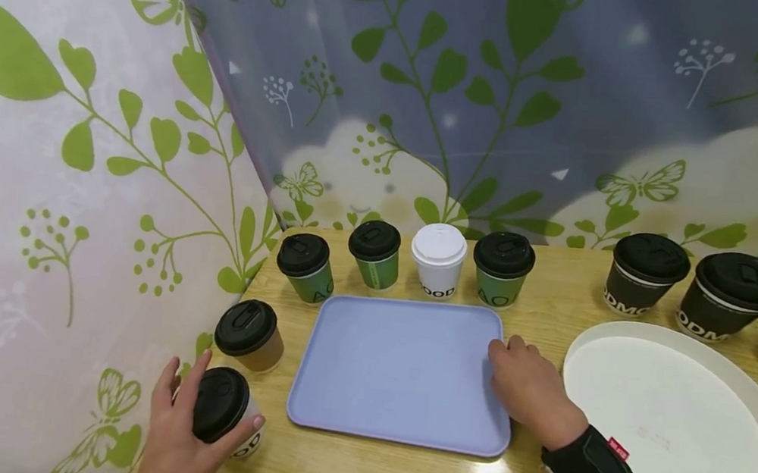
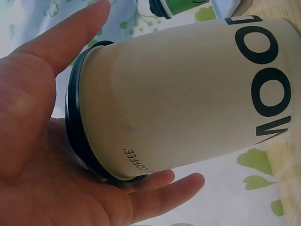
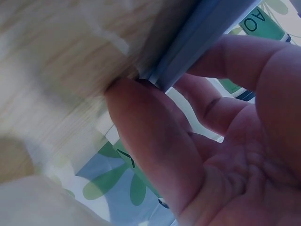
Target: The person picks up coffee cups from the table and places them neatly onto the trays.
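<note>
1. The left grip, at the lower left of the frame, is spread: thumb on one side, fingers on the other, around but not closed on the black-lidded white cup. The left-wrist view shows the palm side facing the lid; whether skin touches it I cannot tell.
2. The right grip, right of centre, pinches the right edge of the lavender tray, with digits on both sides of the rim in the right-wrist view.
3. The tray lies in the middle of the frame on the wooden bench.
4. As I judge it, the hold on the tray is made, while the hold on the cup is not: the fingers have yet to close, and that cup stands on the bench. Every cup in view is outside the tray, so the work looks early.
5. Just above the white cup stands a brown cup; along the tray's far side come a left green cup, a middle green cup, a white-lidded cup and a right green cup.
6. At the right lies a round white tray, with two black cups beyond it.
</note>
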